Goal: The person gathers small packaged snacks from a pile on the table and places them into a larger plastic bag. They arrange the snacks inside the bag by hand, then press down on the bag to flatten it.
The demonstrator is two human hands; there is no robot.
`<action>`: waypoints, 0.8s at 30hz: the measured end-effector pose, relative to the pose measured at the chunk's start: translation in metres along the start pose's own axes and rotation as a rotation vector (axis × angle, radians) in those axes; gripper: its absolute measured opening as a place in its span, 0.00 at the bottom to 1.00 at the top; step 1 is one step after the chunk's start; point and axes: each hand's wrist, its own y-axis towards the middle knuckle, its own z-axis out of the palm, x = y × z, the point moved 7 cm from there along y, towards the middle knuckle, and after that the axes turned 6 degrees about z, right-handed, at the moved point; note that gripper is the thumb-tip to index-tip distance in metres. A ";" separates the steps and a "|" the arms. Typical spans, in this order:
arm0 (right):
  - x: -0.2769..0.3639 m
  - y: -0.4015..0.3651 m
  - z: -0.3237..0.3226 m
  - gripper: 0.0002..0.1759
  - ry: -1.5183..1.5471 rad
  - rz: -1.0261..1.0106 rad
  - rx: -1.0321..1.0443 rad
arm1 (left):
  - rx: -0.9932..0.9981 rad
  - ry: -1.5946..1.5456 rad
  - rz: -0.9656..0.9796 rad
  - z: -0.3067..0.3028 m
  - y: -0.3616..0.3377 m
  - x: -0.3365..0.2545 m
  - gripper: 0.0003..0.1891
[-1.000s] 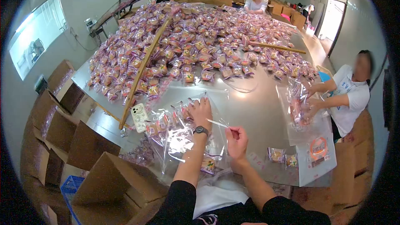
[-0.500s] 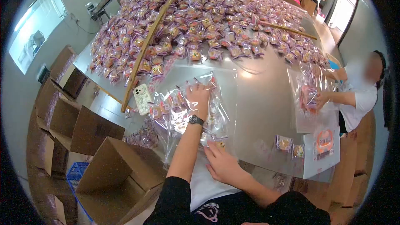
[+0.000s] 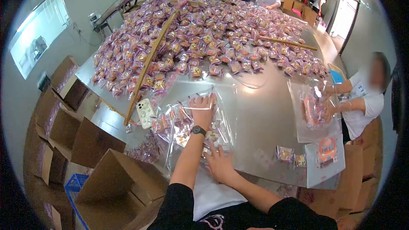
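A large clear plastic bag (image 3: 228, 121) lies on the metal table, with several small wrapped snacks (image 3: 181, 117) in it. My left hand (image 3: 202, 110), with a dark watch at the wrist, reaches over the bag's upper part, fingers spread on the snacks. Nearer my body, my right hand (image 3: 220, 163) rests by the lower end of the bag, its fingers apart and touching the plastic. Left of the bag lies a phone in a pale case (image 3: 145, 113).
A huge heap of wrapped snacks (image 3: 204, 34) covers the far table, crossed by a wooden strip (image 3: 153, 64). Open cardboard boxes (image 3: 115, 187) stand at left. At right a co-worker (image 3: 362, 102) handles another bag; two loose packets (image 3: 284, 153) lie near printed bags (image 3: 326, 157).
The view has tilted up slightly. My right hand has moved onto the bag's lower edge, while my left hand stays on its upper part.
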 end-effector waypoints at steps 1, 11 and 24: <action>-0.002 0.001 0.002 0.33 -0.012 -0.017 -0.024 | -0.057 0.026 -0.004 -0.010 0.001 -0.001 0.23; -0.016 0.030 -0.011 0.51 -0.032 0.149 -0.073 | 0.063 -0.009 -0.120 -0.015 -0.005 0.002 0.24; -0.027 0.036 -0.005 0.53 0.165 0.077 -0.345 | 0.107 0.026 -0.295 -0.042 -0.041 0.019 0.34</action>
